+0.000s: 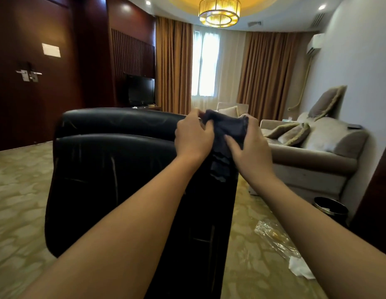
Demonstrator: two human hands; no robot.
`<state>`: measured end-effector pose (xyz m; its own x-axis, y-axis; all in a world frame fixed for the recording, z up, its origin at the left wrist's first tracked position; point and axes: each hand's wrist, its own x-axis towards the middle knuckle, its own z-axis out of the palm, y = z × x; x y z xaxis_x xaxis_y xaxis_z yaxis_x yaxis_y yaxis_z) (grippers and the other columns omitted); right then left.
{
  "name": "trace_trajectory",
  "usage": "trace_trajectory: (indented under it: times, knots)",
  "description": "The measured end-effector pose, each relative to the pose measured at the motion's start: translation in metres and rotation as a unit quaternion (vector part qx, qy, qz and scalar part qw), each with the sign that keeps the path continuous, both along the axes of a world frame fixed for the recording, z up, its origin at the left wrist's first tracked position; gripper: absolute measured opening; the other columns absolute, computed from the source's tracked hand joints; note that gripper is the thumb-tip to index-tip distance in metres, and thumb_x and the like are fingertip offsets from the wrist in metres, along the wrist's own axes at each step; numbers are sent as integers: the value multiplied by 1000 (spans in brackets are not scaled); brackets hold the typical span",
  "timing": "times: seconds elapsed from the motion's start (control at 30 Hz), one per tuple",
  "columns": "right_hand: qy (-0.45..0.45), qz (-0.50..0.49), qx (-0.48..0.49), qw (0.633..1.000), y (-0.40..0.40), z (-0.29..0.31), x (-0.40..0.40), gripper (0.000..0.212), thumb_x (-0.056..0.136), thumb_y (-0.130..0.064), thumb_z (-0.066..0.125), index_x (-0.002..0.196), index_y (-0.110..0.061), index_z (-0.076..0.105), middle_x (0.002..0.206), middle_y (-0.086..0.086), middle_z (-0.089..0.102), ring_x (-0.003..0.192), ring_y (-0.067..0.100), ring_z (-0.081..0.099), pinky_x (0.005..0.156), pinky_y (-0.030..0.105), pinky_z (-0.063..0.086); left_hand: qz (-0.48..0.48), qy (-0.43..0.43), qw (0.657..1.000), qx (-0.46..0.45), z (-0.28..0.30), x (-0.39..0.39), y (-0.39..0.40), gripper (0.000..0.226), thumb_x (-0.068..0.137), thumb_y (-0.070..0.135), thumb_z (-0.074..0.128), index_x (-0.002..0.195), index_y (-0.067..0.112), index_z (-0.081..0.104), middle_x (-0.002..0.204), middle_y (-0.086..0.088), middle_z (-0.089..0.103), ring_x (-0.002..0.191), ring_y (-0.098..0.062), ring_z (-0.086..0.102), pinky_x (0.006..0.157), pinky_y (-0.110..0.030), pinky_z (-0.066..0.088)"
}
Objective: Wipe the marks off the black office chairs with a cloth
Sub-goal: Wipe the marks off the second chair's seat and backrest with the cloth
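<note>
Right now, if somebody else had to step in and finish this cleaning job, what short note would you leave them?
Left hand: grips one end of the dark cloth.
Right hand: grips the other end; the cloth is bunched between both hands, above the top right corner of the black chair.
Chair: its back faces you, with pale streaks visible on the leather.
Done: the cloth is in hand, but it is not on the leather yet.
Left: press the cloth to the chair back and rub the streaks off. Only one black chair is in view.

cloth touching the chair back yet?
Cannot tell. In the head view both hands grip the dark cloth; its hanging end overlaps the black chair.
</note>
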<state>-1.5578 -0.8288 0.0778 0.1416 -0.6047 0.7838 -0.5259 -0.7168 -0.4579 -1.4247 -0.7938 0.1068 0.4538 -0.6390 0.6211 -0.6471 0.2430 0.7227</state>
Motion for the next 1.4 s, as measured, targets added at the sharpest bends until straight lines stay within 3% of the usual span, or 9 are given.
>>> trace_trajectory:
  times: [0.2,0.37,0.5,0.77,0.93,1.03,1.13,1.2,1.4]
  knots:
    - [-59,64,67,994,-7,8,11,46,94,-22,63,136,-19,45,118,0,57,111,19,55,85,23,38,-4,-81,995,50,-3,6,6,42,91,42,65,126,22,54,107,-3,67,103,-25,64,89,-42,52]
    - [-43,81,109,990,-10,21,22,34,90,-22,66,120,-15,53,113,6,61,106,22,57,87,32,44,32,-146,988,42,4,24,9,33,92,38,64,121,25,58,115,2,57,106,-22,58,86,-39,51]
    - [-48,93,109,989,-6,19,27,26,91,-20,64,114,-15,54,104,1,60,97,18,56,74,26,40,46,-179,982,37,3,25,13,27,94,34,61,118,24,56,124,4,48,112,-20,48,84,-40,49]
    - [-42,81,71,993,-14,9,-3,24,91,-23,67,106,-10,55,96,4,62,94,23,59,80,37,46,7,-222,974,37,9,13,1,15,90,36,60,99,26,54,97,11,46,88,-17,52,70,-34,36]
    - [-47,41,55,997,4,8,-15,36,89,-25,70,119,-16,51,104,-8,60,94,-2,57,84,19,46,-55,-227,972,4,7,17,4,58,91,36,62,144,34,39,126,7,61,113,-22,59,84,-38,46]
    - [-5,-52,17,998,20,17,-22,55,86,-29,74,133,-17,49,110,-3,60,96,7,56,83,26,46,-98,-156,983,-12,3,8,12,55,91,24,63,142,33,46,130,9,62,114,-19,60,92,-38,50]
    - [93,-110,-79,986,26,19,-23,40,88,-27,71,123,-15,57,102,10,58,93,29,58,78,42,49,-126,-27,991,-18,-2,-1,8,42,88,14,63,127,28,61,114,11,67,96,-14,64,86,-37,53]
    - [141,-108,-119,977,24,25,-23,26,90,-23,68,112,-10,65,93,12,56,85,33,55,70,46,47,-121,-20,992,-11,2,-3,8,37,88,9,61,122,23,64,108,6,66,92,-15,62,83,-38,53]
    - [171,-50,-34,983,14,44,-21,21,87,-25,70,100,-9,67,90,9,58,87,31,54,73,44,45,-82,31,990,109,21,7,18,37,91,17,65,122,29,50,83,12,59,71,-11,56,71,-38,52]
